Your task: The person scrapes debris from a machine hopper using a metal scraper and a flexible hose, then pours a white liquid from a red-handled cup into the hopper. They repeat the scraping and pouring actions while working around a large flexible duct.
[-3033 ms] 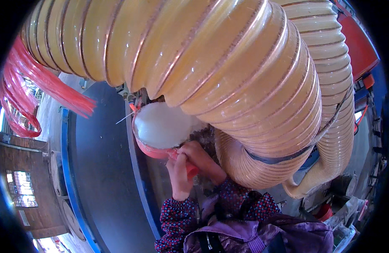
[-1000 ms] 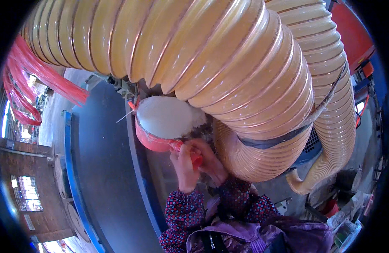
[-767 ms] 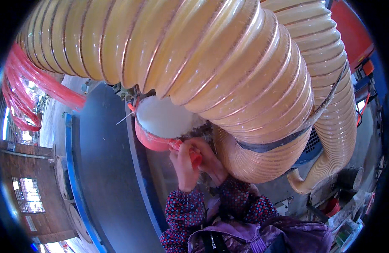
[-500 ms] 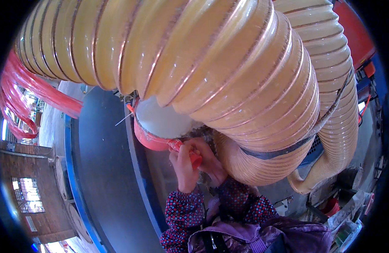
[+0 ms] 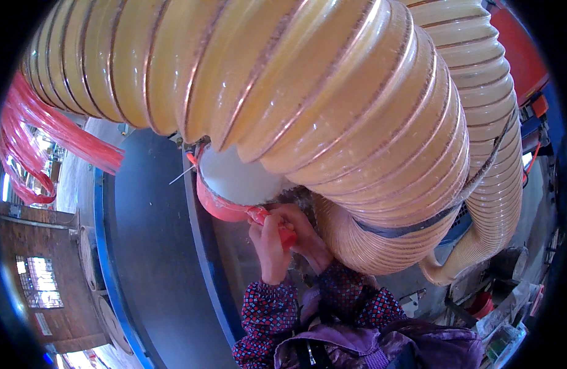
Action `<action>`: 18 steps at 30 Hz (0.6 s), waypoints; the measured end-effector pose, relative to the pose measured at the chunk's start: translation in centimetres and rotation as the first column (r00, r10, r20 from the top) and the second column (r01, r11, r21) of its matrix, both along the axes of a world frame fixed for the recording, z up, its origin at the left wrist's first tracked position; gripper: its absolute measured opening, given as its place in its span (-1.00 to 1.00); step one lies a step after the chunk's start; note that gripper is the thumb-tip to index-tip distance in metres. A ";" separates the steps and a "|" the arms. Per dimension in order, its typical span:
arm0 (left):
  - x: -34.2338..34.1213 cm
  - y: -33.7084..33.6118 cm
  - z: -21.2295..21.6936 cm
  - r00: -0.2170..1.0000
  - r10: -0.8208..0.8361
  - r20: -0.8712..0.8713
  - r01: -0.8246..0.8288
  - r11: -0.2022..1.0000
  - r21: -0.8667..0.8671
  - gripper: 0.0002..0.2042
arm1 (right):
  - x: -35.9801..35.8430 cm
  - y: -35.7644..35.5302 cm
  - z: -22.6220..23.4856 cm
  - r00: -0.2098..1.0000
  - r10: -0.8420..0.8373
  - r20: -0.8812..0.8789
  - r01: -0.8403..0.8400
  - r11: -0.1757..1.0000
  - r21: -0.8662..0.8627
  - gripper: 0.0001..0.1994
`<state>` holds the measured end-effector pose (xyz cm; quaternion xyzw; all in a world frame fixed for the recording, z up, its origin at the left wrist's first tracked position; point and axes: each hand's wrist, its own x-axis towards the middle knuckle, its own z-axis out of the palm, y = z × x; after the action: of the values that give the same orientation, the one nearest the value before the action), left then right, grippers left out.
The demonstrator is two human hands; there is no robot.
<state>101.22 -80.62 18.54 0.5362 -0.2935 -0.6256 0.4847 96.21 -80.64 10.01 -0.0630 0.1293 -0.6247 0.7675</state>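
Note:
My left hand (image 5: 271, 249) is closed around a short red piece (image 5: 287, 237), whose kind I cannot make out. Against its other side presses my right hand (image 5: 303, 230), fingers curled in and partly hidden behind the left. The red piece touches or nearly touches the rim of a round pinkish-red container (image 5: 222, 209). Whitish, cloudy material or a pale surface (image 5: 243, 178) fills the container's opening. A large ribbed yellowish hose (image 5: 332, 117) arches over it and hides its far right part.
Left of my hands runs a dark belt (image 5: 154, 246) with blue edging. A bundle of pink-red strands (image 5: 74, 135) hangs at the upper left. The hose bends down close to my right arm, with a dark strap (image 5: 412, 229) around it. A red bucket (image 5: 481, 304) stands lower right.
Both hands stay closed at the red piece, having shifted only slightly. The hose, container and strands sit a little differently in the picture.

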 end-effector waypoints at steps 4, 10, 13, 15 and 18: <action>-0.2 0.0 0.0 1.000 0.007 0.003 -0.007 1.000 0.004 -0.89 | -0.1 -0.1 -0.2 0.998 -0.014 -0.068 0.014 1.000 0.002 -0.73; -0.4 0.0 -0.1 0.999 0.029 0.025 -0.029 0.999 -0.022 -0.89 | 0.0 0.0 -1.8 0.991 -0.069 -0.114 0.056 0.992 -0.110 -0.78; 0.0 0.1 -0.2 0.999 0.029 0.033 -0.028 0.999 -0.015 -0.89 | -0.3 0.6 -1.1 0.778 -0.304 -0.549 0.144 0.938 -0.315 -0.74; -0.1 0.1 -0.1 0.999 0.006 0.032 -0.005 1.000 -0.010 -0.89 | -0.6 1.0 -0.8 0.563 -0.406 -0.720 0.147 0.906 -0.396 -0.71; -0.3 0.2 0.3 0.997 -0.033 0.073 0.035 0.999 -0.031 -0.89 | -0.4 1.2 -2.0 0.710 -0.306 -0.635 0.152 0.946 -0.286 -0.68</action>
<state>100.93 -80.44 18.86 0.5454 -0.3301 -0.6092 0.4717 95.86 -79.45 7.96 -0.3488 0.3362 -0.6605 0.5736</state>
